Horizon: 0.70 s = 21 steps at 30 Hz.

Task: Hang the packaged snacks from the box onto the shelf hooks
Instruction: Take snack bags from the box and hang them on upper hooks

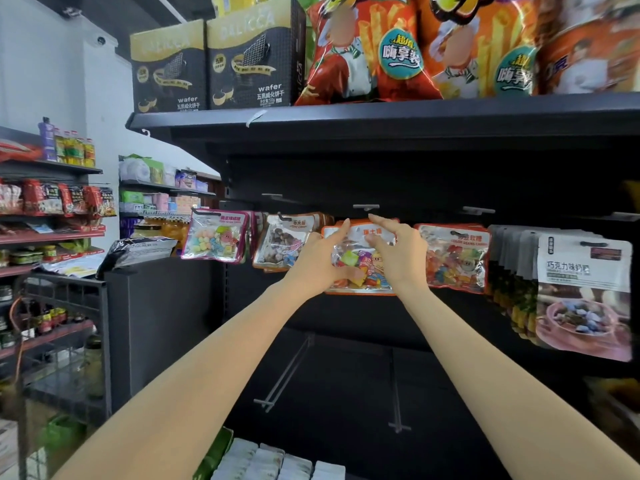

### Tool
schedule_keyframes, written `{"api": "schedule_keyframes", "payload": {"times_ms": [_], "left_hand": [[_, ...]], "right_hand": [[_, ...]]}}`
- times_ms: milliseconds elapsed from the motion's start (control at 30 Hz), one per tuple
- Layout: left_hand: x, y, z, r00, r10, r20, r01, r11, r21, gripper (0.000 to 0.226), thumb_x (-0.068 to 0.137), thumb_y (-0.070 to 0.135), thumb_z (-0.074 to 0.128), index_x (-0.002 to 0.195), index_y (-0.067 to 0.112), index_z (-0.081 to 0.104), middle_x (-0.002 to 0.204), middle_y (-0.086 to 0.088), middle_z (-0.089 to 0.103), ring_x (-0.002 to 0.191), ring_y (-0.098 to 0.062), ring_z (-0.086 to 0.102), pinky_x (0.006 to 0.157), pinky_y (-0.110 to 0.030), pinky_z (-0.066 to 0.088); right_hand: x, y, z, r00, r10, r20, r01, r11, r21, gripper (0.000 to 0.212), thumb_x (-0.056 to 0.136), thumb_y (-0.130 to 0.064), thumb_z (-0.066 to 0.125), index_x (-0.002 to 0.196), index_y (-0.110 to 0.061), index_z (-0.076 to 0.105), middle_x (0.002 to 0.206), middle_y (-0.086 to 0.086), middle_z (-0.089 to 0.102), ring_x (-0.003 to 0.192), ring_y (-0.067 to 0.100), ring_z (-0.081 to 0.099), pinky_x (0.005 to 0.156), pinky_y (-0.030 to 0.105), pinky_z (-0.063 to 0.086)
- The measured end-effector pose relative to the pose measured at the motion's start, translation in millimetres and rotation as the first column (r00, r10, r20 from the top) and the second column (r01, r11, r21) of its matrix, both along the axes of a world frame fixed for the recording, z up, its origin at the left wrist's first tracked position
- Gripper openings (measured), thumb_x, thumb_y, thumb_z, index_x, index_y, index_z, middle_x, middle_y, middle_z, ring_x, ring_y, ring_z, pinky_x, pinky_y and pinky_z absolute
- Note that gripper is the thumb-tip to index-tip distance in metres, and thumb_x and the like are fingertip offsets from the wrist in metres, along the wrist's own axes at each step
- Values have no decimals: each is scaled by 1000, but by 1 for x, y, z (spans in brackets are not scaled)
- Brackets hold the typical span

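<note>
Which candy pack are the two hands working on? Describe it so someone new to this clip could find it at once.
Under the black shelf of chip bags runs a row of hanging candy packs. The orange-edged pack sits mid-row, left hand and right hand gripping it. Its neighbours, the brown pack and the red pack, hang untouched.

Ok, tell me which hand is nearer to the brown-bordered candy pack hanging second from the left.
Left. The left hand grips the orange-bordered pack right beside the brown-bordered candy pack, overlapping its right edge. The right hand holds the orange-bordered pack's far side, further away.
</note>
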<state>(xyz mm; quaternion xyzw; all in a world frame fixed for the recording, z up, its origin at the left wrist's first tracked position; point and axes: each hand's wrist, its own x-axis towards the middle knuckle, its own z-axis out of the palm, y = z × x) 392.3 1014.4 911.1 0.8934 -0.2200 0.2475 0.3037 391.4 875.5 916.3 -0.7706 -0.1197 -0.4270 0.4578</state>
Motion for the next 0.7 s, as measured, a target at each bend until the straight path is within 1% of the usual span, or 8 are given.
{"api": "schedule_keyframes", "payload": {"times_ms": [100,233,367,400,500,533,633,700], "left_hand": [[3,0,1,1000,14,14,-15,1000,24,92,79,41,70,149,36,11,135,-14,36,124,-28,41,101,-32,35],[5,0,4,1000,10,17,-10,999,53,91,79,42,69,149,36,12,132,-12,36,120,-26,43,98,-31,36],[5,0,8,1000,7,6,-8,993,121,89,80,42,67,148,37,11,131,-11,35,118,-26,44,96,-29,36],[6,0,9,1000,4,1,-4,991,131,89,80,43,67,149,36,10,131,-11,35,116,-24,44,94,-28,36],[9,-3,9,1000,14,-7,-13,989,145,90,80,45,67,149,36,10,132,-11,34,114,-23,43,92,-27,35],[10,-4,8,1000,19,-4,-18,990,143,90,80,45,67,149,35,10,133,-11,34,117,-25,43,94,-27,36],[17,-9,4,999,38,11,-39,992,118,90,81,39,69,150,33,12,132,-11,30,115,-25,43,99,-29,35],[26,-14,-1,997,71,43,-75,993,96,88,81,36,70,150,32,14,127,-9,27,109,-23,44,101,-28,36]], "right_hand": [[3,0,-3,999,-35,38,36,999,-13,39,93,-15,58,132,-19,55,133,4,55,126,16,47,94,15,31],[8,1,-7,996,-50,72,48,999,24,39,94,-15,57,132,-21,55,127,6,56,119,15,50,91,14,33],[11,1,-11,993,-69,100,65,997,37,38,94,-12,56,131,-20,56,123,6,56,101,5,49,76,-4,32],[13,1,-11,993,-71,92,68,997,44,37,94,-11,55,131,-20,56,124,5,55,102,7,51,78,-4,32],[14,-2,-10,994,-90,67,87,995,48,38,95,-11,54,131,-22,56,127,5,54,111,17,56,88,13,35],[15,-2,-10,993,-97,67,96,995,21,38,95,-11,53,131,-21,55,128,5,53,112,17,54,88,13,34],[21,-4,-13,992,-115,55,121,984,-127,43,94,-16,56,137,-19,50,134,6,39,111,12,45,85,9,31],[29,-5,-20,989,-140,56,150,959,-242,58,90,-28,62,143,-18,40,135,8,28,120,17,36,90,19,39]]}}
